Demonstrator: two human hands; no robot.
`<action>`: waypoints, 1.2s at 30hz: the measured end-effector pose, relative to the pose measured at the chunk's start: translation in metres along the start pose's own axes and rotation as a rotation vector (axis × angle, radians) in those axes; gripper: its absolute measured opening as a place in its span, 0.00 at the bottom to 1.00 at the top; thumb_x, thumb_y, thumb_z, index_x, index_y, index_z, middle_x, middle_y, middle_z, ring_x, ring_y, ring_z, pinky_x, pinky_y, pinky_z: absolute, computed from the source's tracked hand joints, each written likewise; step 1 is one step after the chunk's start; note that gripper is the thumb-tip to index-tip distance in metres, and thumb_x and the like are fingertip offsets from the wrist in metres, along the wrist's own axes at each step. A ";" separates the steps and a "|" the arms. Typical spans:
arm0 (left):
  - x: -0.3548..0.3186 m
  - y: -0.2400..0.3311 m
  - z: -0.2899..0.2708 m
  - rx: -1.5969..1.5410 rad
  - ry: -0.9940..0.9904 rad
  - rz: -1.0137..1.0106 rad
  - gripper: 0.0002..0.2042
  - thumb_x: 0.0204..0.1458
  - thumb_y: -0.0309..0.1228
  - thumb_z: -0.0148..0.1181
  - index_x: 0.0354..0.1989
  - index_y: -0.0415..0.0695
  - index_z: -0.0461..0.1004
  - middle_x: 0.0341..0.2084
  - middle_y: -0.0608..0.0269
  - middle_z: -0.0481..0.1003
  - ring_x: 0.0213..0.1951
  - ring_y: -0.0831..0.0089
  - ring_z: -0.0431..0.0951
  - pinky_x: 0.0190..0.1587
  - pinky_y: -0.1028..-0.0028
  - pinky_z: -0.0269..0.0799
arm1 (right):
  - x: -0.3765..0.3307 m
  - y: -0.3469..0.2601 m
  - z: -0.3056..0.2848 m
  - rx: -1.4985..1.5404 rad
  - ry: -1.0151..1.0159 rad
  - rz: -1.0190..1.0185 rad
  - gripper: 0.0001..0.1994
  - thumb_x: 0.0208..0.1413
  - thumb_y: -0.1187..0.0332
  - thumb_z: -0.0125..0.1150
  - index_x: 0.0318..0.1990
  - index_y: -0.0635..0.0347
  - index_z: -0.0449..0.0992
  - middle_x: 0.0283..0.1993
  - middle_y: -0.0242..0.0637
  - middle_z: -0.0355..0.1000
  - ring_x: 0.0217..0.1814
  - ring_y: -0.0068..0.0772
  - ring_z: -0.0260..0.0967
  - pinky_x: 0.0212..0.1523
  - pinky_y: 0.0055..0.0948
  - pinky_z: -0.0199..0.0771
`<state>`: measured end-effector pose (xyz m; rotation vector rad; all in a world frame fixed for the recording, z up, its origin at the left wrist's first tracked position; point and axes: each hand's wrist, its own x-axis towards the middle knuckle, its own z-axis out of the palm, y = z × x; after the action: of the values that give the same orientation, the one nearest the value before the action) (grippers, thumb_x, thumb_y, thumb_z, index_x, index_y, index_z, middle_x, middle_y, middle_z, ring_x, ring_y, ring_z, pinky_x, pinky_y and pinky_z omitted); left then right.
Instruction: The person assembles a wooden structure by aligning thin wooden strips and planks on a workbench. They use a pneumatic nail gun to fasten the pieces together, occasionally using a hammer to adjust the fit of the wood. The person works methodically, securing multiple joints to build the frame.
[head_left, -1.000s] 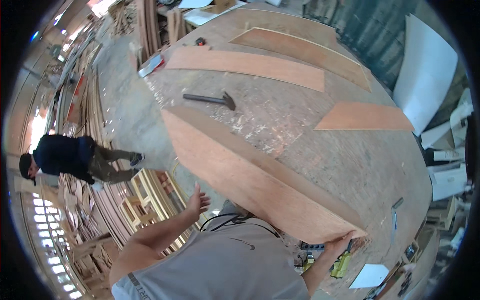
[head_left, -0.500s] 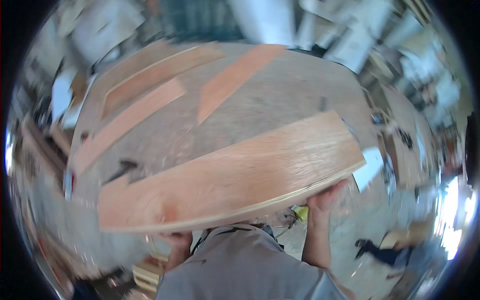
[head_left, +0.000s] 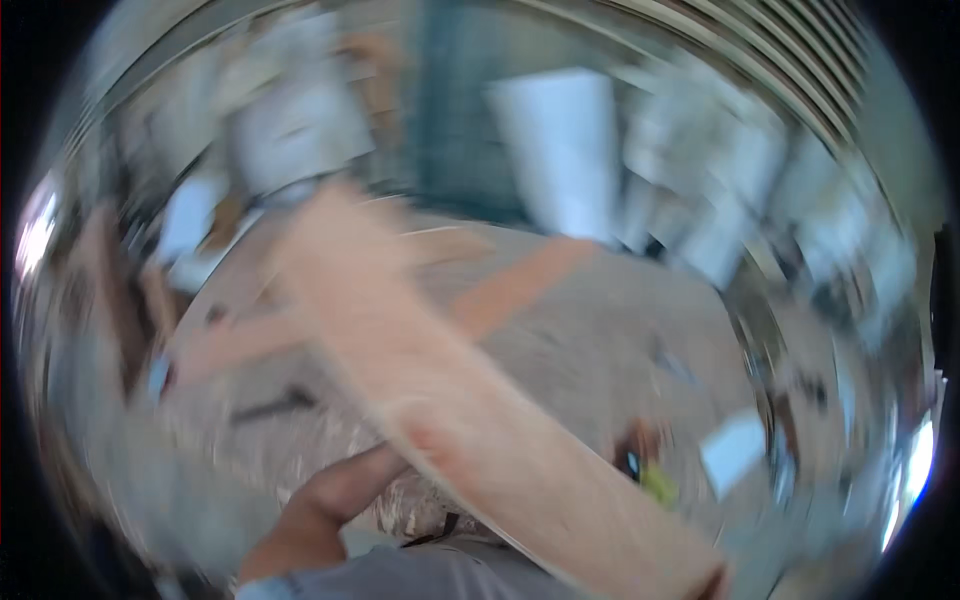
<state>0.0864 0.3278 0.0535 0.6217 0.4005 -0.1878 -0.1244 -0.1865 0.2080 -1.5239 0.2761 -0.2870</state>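
A long, pale reddish plywood board slants across the view, raised over the worktable. Its far end points to the upper left, and its near end comes down at the lower right beside my body. My left hand grips the board along its left edge near the middle, the fingers hidden beneath it. Only a bit of my right hand shows, at the board's near end. Motion blurs the board and most of the scene.
Other boards lie on the table, one slanting behind the held board and one at the left. A dark hammer-like tool rests at left. Right of the board are a white sheet and a yellow-green object.
The board has swung from lying crosswise before me to a steep slant, its left end now far off and its right end close. My view has tilted up.
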 end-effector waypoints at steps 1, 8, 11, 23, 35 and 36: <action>0.023 -0.020 0.026 -0.025 -0.088 -0.081 0.42 0.53 0.66 0.45 0.65 0.42 0.56 0.60 0.52 0.63 0.59 0.56 0.66 0.60 0.56 0.64 | -0.013 0.015 -0.033 0.016 0.163 0.119 0.29 0.64 0.47 0.47 0.60 0.64 0.66 0.60 0.44 0.67 0.63 0.42 0.63 0.63 0.43 0.62; 0.050 -0.079 0.048 -0.121 -0.250 -0.341 0.43 0.53 0.67 0.43 0.66 0.42 0.55 0.60 0.53 0.63 0.60 0.57 0.65 0.59 0.57 0.64 | -0.056 0.070 0.047 0.140 0.511 0.443 0.31 0.62 0.44 0.48 0.61 0.62 0.66 0.62 0.43 0.66 0.64 0.45 0.61 0.63 0.46 0.62; 0.053 -0.097 0.060 -0.123 -0.296 -0.426 0.43 0.53 0.68 0.42 0.66 0.43 0.55 0.60 0.54 0.63 0.60 0.58 0.64 0.59 0.57 0.64 | -0.074 0.080 0.076 0.205 0.572 0.462 0.32 0.62 0.43 0.47 0.61 0.62 0.66 0.62 0.44 0.66 0.63 0.45 0.62 0.62 0.46 0.62; 0.094 -0.092 0.061 -0.377 -0.674 -0.466 0.44 0.53 0.70 0.39 0.67 0.44 0.54 0.60 0.56 0.64 0.61 0.59 0.63 0.59 0.58 0.64 | -0.210 0.093 0.157 0.577 1.086 0.187 0.32 0.63 0.42 0.43 0.56 0.65 0.68 0.57 0.45 0.68 0.56 0.48 0.66 0.55 0.46 0.67; -0.003 -0.045 0.061 0.604 -0.438 -0.522 0.46 0.56 0.60 0.48 0.72 0.48 0.32 0.67 0.55 0.50 0.66 0.58 0.54 0.63 0.54 0.56 | -0.124 0.123 0.271 -0.633 0.188 -0.135 0.13 0.48 0.65 0.68 0.33 0.63 0.71 0.32 0.47 0.71 0.33 0.48 0.71 0.35 0.39 0.70; -0.016 -0.042 0.063 0.679 -0.440 -0.459 0.49 0.55 0.56 0.55 0.72 0.44 0.30 0.66 0.50 0.52 0.65 0.58 0.56 0.62 0.58 0.58 | -0.126 0.127 0.271 -0.660 0.150 -0.057 0.13 0.47 0.65 0.68 0.33 0.63 0.72 0.32 0.47 0.71 0.33 0.51 0.71 0.35 0.40 0.71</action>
<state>0.0792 0.2575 0.0851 1.1186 0.0324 -0.9077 -0.1452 0.1152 0.0891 -2.1673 0.4783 -0.3780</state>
